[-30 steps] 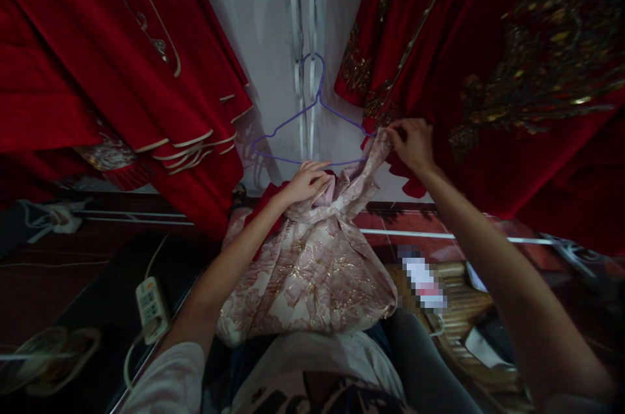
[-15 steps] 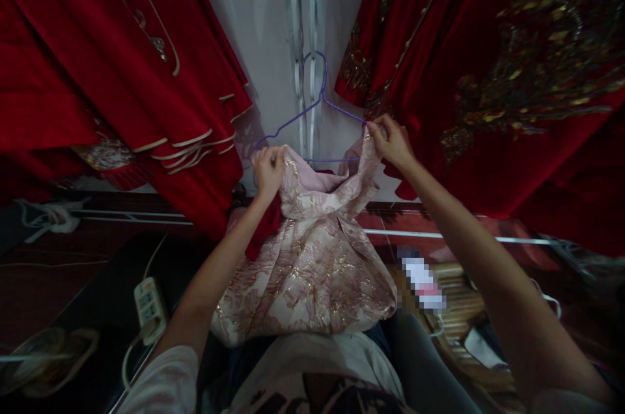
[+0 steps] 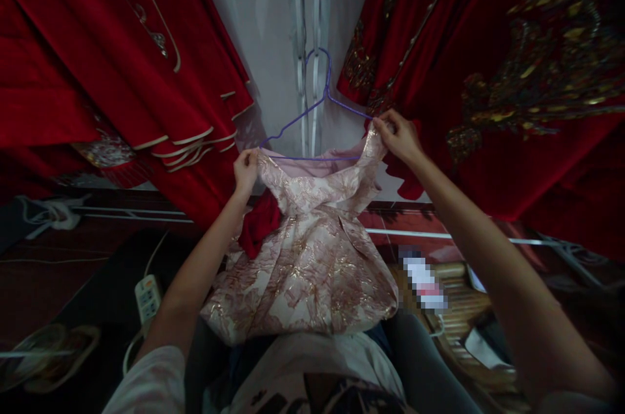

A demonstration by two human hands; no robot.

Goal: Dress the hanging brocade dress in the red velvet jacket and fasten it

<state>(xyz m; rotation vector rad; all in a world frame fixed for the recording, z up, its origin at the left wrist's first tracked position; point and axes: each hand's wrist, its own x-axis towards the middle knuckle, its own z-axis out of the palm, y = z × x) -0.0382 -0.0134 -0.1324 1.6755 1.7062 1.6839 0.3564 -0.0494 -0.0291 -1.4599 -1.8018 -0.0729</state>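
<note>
2 shoulders of the dress are pinched at the ends of the purple hanger, 1 by the left hand, 1 by the right hand. Fitting seems under way; even seating is apparently called for.

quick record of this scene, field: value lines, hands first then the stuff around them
left hand: pinches one shoulder of the dress, near the hanger's left end
right hand: pinches the other shoulder, near the right end
dress: pink and gold, neck spread wide, skirt over the lap
hanger: purple, hook up by pale vertical strips
red cloth: bunched at the dress's left side
both sides: red garments hanging
lower left: power strip
</note>
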